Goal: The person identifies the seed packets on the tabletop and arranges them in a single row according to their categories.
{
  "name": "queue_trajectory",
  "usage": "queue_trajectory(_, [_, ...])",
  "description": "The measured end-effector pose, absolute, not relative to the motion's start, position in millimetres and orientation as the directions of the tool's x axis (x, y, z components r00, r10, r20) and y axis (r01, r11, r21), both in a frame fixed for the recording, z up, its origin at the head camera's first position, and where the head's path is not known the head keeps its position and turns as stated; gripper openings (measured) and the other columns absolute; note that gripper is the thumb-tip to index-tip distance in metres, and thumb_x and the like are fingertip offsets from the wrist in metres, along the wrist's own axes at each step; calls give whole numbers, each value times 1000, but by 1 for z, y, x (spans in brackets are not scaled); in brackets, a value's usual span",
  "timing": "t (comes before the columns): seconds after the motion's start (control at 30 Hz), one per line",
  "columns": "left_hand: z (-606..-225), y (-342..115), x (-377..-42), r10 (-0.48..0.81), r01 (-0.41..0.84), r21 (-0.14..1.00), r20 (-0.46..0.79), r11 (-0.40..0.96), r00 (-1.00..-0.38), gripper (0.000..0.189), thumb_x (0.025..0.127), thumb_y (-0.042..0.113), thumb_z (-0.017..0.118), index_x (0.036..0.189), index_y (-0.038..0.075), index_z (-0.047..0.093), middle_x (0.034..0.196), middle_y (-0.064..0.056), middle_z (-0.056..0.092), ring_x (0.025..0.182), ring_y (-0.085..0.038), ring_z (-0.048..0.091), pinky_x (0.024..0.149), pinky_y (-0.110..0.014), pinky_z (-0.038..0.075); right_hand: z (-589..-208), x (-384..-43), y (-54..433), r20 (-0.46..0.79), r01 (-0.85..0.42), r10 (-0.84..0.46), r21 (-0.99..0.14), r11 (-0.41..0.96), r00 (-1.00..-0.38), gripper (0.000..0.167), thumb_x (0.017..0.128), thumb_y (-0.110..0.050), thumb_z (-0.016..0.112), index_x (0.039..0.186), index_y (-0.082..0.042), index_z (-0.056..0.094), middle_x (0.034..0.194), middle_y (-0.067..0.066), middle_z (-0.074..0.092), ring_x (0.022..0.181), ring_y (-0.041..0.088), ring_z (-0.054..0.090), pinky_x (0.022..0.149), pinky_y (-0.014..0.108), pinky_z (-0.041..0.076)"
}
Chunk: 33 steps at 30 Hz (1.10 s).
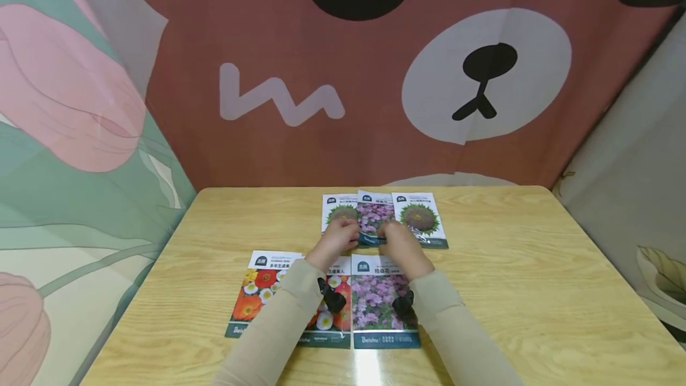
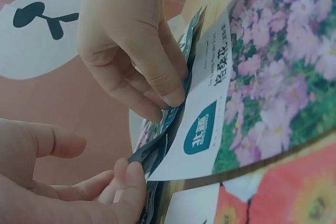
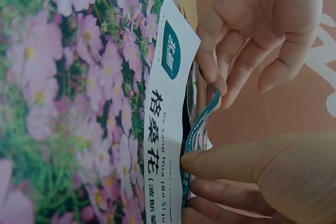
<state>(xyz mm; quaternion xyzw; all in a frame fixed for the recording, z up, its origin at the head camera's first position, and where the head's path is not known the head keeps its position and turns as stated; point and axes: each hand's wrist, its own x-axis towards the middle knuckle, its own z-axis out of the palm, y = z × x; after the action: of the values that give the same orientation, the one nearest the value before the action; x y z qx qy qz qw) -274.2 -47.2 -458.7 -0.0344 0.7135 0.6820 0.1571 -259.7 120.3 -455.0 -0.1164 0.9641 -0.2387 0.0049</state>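
In the head view, a seed packet with pink-purple flowers (image 1: 375, 213) lies in the middle of the back row, overlapping its neighbours. My left hand (image 1: 339, 237) pinches its near left corner between thumb and fingers. At the near right corner, my right hand (image 1: 402, 245) grips the teal bottom edge, thumb on top and fingers below. The right wrist view shows that teal edge (image 3: 202, 121) bent up between both hands. On either side are packets picturing a round green-rimmed flower head, one at left (image 1: 337, 202) and one at right (image 1: 420, 219).
Nearer me, a second pink-purple flower packet (image 1: 383, 302) lies under my right forearm. Two packets with orange and white flowers, one at left (image 1: 249, 305) and one beside it (image 1: 340, 323), are partly covered by my left sleeve. A printed curtain (image 1: 278, 153) hangs behind the wooden table (image 1: 509, 290).
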Motion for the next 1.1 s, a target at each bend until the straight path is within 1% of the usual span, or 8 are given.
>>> queue_trajectory(0.1, [-460,-44,-274,152,-267,963,-271,47,-950,42,102,5,50,139,-16,46,129,-26,56,108,-28,60,98,-38,55,-457,-259,122,53,-227,-230,-467,854,-972,29,80,4,75,109,4,74,111,20,71,106,38,66,93,51,54])
queue_trajectory(0.2, [-461,-40,-274,142,-263,963,-268,49,-953,41,102,4,51,137,-16,49,113,-17,58,93,-19,56,94,-35,56,-459,-258,125,66,-240,-237,-461,854,-969,28,80,4,75,108,4,74,110,20,71,105,38,66,92,51,54])
queue_trajectory(0.23, [-461,-39,-274,143,-261,964,-267,56,-953,41,101,4,51,137,-16,49,111,-15,58,92,-18,56,93,-34,56,-460,-258,126,70,-244,-239,-457,855,-969,28,81,4,75,108,4,74,110,20,71,105,38,66,92,51,54])
queue_trajectory(0.33, [-464,-36,-275,152,-242,967,-252,76,-956,41,102,5,52,138,-16,49,120,-20,59,102,-25,62,95,-36,56,-462,-257,127,89,-258,-245,-447,856,-966,24,81,3,76,105,3,74,106,19,71,102,38,67,89,51,55])
queue_trajectory(0.47, [-467,-32,-275,154,-234,970,-243,72,-958,41,103,4,53,138,-16,50,139,-28,52,121,-38,59,97,-37,56,-462,-257,126,103,-267,-248,-448,853,-963,17,82,3,77,99,1,74,100,17,71,95,34,68,82,49,56])
queue_trajectory(0.73, [-472,-29,-277,113,-235,970,-241,58,-964,31,101,-2,54,129,-15,56,131,-28,55,113,-37,64,90,-33,59,-463,-256,126,84,-243,-231,-483,841,-969,13,86,3,75,98,-1,74,99,15,69,95,32,67,81,47,57])
queue_trajectory(0.93, [-471,-31,-275,94,-235,971,-237,37,-967,29,102,0,52,127,-14,56,126,-28,56,111,-36,65,89,-31,59,-465,-256,128,162,-284,-233,-511,812,-959,11,86,6,73,93,-2,73,95,13,67,91,31,66,78,46,56])
queue_trajectory(1.1, [-469,-33,-273,108,-208,978,-207,3,-972,32,101,1,52,131,-12,54,119,-25,58,107,-34,66,88,-29,59,-466,-256,129,200,-285,-207,-547,787,-958,11,89,4,70,97,-1,72,97,14,67,92,30,65,79,46,55])
